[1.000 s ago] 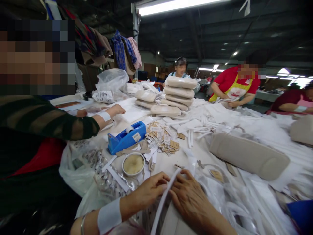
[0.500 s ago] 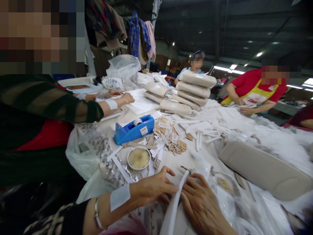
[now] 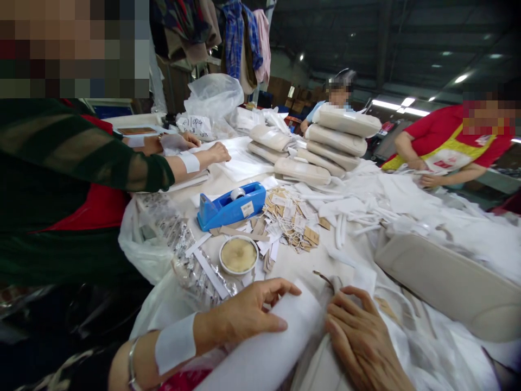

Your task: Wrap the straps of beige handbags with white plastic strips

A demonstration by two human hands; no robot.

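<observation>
My left hand (image 3: 260, 309) is closed on a thin white wrapping sheet (image 3: 271, 350), its thumb lying on the surface and its fingers curled over the far edge. Just right of the sheet lies a beige soft case (image 3: 321, 366), partly covered. My right hand (image 3: 364, 334) grips its upper right side with bent fingers; the fingertips are partly hidden. A dark cord or zip pull (image 3: 323, 278) sticks out beyond the case's far end. Ahead of my left hand stands a small round tub of pale yellow paste (image 3: 239, 255).
A blue tape dispenser (image 3: 232, 206) stands beyond the tub, beside a heap of brown tags (image 3: 297, 222). Beige cases (image 3: 342, 138) are stacked farther back, and another case (image 3: 448, 288) lies at right. A co-worker's hand (image 3: 220, 153) rests on white sheets at left; two people work across the table.
The white sheet, earlier standing edge-on between my hands, is now folded over to the left with its broad face showing. My hands have moved farther apart, uncovering the beige case.
</observation>
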